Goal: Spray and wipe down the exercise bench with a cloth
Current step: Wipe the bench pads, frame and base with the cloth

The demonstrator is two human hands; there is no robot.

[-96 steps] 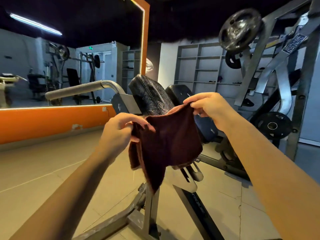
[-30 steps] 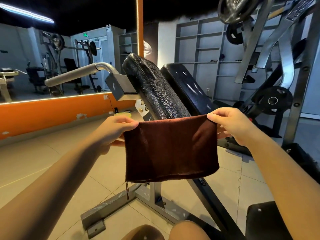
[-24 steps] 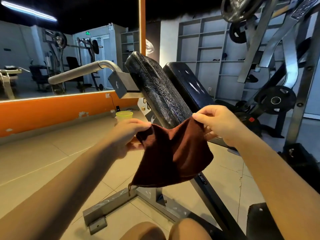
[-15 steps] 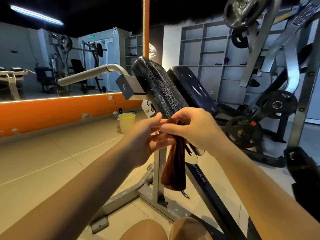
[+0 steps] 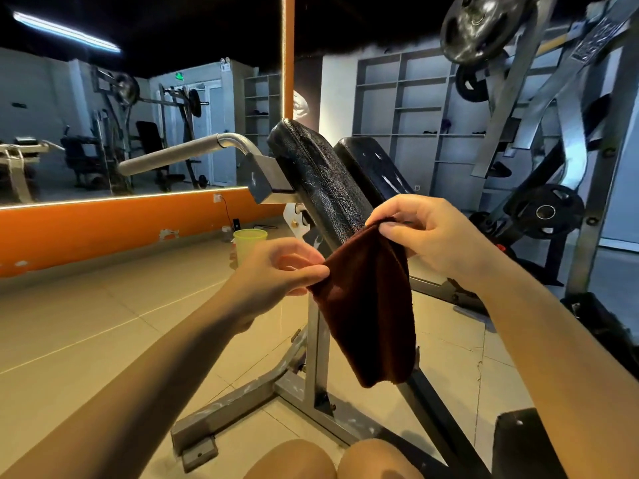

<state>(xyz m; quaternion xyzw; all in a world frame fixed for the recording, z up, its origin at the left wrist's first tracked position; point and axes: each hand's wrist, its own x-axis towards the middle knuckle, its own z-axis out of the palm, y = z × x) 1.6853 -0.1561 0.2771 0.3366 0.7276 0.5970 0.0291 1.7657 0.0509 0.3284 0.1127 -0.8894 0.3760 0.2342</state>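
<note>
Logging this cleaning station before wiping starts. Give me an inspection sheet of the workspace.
Surface: cracked black bench pad, tilted, not yet touched by the cloth.
Job's things: brown cloth hanging in front of the pad; spray bottle, nothing seen.
Clutter: green cup on the floor.
Hands: left hand and right hand each pinch the cloth.
Cables: black cord at the wall outlet.
Surroundings: mirror, weight plates, shelves.

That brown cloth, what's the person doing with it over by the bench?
A person seated at the exercise bench holds a dark brown cloth up in front of its cracked black pad. The left hand pinches one edge and the right hand pinches the top, so the cloth hangs folded between them. It is not touching the pad yet, so wiping hasn't begun. A yellow-green cup stands on the floor behind.
</note>
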